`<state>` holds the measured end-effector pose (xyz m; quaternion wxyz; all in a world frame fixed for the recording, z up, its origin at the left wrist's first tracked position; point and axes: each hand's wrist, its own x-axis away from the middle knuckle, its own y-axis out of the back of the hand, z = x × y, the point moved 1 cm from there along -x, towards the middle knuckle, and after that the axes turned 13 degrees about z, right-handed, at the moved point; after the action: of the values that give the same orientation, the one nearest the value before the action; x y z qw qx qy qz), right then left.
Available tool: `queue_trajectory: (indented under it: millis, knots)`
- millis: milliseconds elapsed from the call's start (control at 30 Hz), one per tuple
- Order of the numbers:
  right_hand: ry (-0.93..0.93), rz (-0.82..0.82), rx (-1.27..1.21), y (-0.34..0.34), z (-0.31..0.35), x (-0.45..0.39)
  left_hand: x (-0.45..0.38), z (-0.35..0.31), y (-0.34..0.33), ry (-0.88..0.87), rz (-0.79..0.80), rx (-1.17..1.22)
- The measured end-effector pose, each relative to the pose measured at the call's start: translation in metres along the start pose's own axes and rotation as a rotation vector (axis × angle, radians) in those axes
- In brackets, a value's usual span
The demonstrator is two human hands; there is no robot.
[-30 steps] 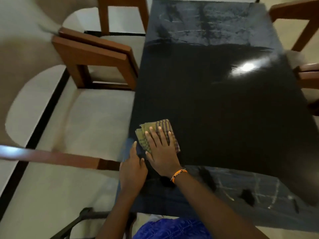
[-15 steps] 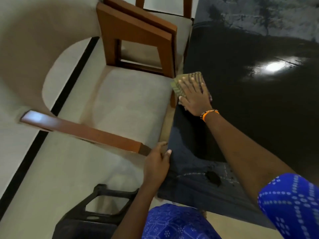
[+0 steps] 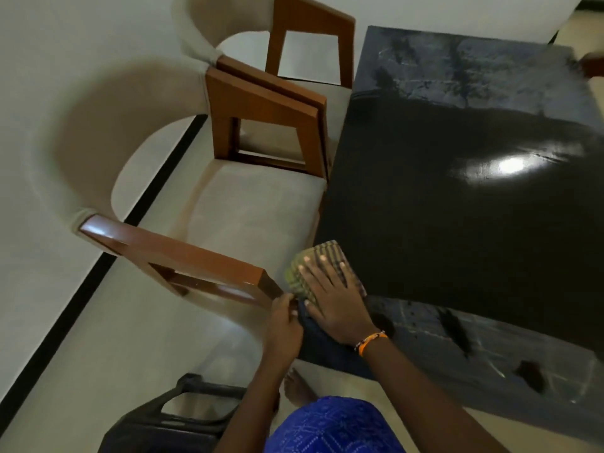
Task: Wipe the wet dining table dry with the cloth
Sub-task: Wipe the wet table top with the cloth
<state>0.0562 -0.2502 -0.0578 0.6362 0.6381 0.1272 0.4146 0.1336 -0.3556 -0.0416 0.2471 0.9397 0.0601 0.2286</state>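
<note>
Nearest the camera, blue patterned clothing (image 3: pixel 333 426) fills the bottom edge, with a bare foot (image 3: pixel 297 387) on the pale floor (image 3: pixel 98 354) just above it and a dark plastic chair (image 3: pixel 176 416) at the lower left. Both forearms reach up from here to the near left corner of the dining table (image 3: pixel 457 223). The left hand (image 3: pixel 283 325) curls its fingers over the table's left edge, gripping it, just beside the front of a wooden armrest (image 3: pixel 183 256). The right hand (image 3: pixel 333 295), with an orange band (image 3: pixel 371 340) at the wrist, lies flat with its fingers spread, pressing down on the cloth (image 3: pixel 315 266). The cloth is a folded, checked, olive-green piece that sits on the table's left edge, partly overhanging it, touching the tabletop under the palm. The table's surface is glossy black; a bright light reflection (image 3: pixel 510 165) shows in its middle right, and paler streaked patches lie along its near and far ends. To the left of the table stand two armchairs (image 3: pixel 248 197) with wooden frames and beige cushions, side by side, the nearer one's seat close against the table edge and the farther one (image 3: pixel 310 37) beyond it.
</note>
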Motion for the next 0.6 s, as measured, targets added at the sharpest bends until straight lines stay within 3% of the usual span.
queue_trajectory:
  millis: [167,400,600]
  knots:
    - [-0.058,-0.013,0.004,-0.004,-0.033,0.031,0.025,0.006,0.004,0.032,0.111,0.135]
    - [-0.451,-0.121,-0.189,-0.017,-0.12,0.106,0.043,0.008,0.006,0.081,0.189,0.363]
    - [-0.734,-0.188,-0.357,-0.024,-0.102,0.104,0.049,0.014,0.006,0.015,0.212,0.523]
